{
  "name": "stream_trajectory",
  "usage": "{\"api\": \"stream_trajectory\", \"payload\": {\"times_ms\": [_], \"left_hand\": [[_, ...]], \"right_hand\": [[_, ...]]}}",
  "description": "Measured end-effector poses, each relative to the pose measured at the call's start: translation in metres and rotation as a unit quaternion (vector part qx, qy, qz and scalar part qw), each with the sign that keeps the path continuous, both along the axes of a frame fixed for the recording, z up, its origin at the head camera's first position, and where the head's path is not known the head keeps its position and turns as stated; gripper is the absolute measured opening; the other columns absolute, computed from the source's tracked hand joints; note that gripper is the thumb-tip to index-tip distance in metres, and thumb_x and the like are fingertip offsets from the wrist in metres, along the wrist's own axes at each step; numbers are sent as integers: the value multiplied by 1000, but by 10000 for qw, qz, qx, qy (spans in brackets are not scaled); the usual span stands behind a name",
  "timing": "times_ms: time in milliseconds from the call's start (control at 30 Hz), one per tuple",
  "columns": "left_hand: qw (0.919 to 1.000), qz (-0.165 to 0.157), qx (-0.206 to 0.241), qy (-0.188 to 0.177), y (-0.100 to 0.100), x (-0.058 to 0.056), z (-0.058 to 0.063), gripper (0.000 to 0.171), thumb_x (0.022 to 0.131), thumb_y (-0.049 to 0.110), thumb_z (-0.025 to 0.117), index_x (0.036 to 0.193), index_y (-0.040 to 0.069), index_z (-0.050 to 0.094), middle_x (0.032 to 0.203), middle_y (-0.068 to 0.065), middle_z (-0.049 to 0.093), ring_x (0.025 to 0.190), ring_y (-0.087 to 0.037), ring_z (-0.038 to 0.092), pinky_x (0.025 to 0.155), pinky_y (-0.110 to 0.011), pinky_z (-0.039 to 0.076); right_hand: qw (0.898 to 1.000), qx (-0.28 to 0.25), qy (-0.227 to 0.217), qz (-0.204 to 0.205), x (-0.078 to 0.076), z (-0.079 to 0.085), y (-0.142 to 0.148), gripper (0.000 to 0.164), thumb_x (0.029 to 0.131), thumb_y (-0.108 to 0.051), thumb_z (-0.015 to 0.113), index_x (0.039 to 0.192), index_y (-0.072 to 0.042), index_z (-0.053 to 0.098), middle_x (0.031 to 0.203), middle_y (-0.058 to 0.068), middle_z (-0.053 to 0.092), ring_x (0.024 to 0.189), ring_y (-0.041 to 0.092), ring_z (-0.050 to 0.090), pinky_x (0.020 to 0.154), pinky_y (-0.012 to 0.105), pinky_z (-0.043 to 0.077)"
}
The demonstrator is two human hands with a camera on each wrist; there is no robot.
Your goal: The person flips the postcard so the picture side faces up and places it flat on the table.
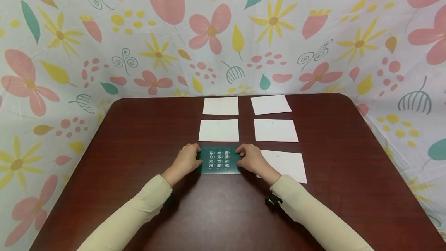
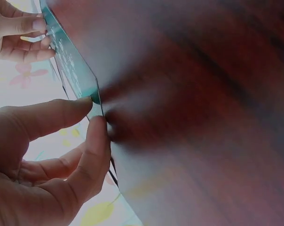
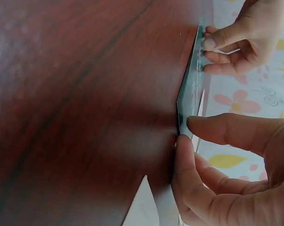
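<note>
A dark green card [image 1: 219, 162] with white Chinese characters lies lengthwise across the middle of the table, its lines of writing turned sideways. At its left short edge, my left hand [image 1: 186, 160] pinches it between thumb and forefinger. My right hand [image 1: 254, 160] pinches the opposite edge the same way. The left wrist view shows the thumb above the card [image 2: 69, 59] and the forefinger at its rim. Whether the card touches the tabletop or hangs just over it, I cannot tell. Beneath my right wrist, a white card [image 1: 287, 165] is partly covered.
Several more white cards lie in two columns behind: two at the back [image 1: 221, 105] [image 1: 271, 104] and two in the middle row [image 1: 218, 130] [image 1: 276, 130]. They rest on a dark red-brown wooden table [image 1: 139, 134]. A flower-patterned cloth [image 1: 209, 61] hangs around it.
</note>
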State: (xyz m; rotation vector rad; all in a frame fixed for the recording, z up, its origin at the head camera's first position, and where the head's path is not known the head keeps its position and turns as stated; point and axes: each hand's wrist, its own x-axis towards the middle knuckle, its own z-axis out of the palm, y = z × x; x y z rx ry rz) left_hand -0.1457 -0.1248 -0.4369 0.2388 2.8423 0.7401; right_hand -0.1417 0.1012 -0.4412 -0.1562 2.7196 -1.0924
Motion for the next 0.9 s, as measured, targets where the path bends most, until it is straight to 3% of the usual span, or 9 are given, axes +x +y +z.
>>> {"api": "stream_trajectory", "payload": {"times_ms": [167, 433, 633, 900], "left_hand": [[10000, -67, 30, -39, -1, -1, -2, 33, 82, 4, 75, 110, -7, 61, 89, -13, 58, 82, -24, 57, 69, -35, 52], [9997, -180, 174, -69, -4, -2, -2, 29, 83, 3, 74, 105, -5, 56, 88, -14, 57, 81, -25, 58, 67, -35, 52], [9990, -62, 438, -58, -3, 2, 7, 27, 86, 6, 72, 104, -1, 53, 85, -10, 56, 73, -22, 55, 62, -34, 48], [9902, -102, 1293, 527, 16, 10, 23, 30, 86, 6, 70, 112, -3, 59, 95, -13, 61, 80, -24, 58, 70, -39, 49]], "right_hand": [[9999, 60, 65, 73, -1, -2, 0, 33, 71, 6, 73, 103, 5, 66, 83, 9, 54, 74, 21, 48, 63, 31, 45], [10000, -18, -73, 22, -4, -1, 1, 34, 72, 2, 75, 105, 2, 68, 86, 8, 58, 78, 21, 53, 69, 34, 49], [9986, -425, -13, 300, 0, 6, 15, 35, 78, -1, 73, 112, 4, 66, 95, 13, 63, 83, 22, 60, 71, 35, 52], [9949, -821, 444, 383, 3, 24, 58, 37, 88, -5, 66, 123, 5, 59, 114, 22, 63, 102, 34, 62, 79, 41, 54]]}}
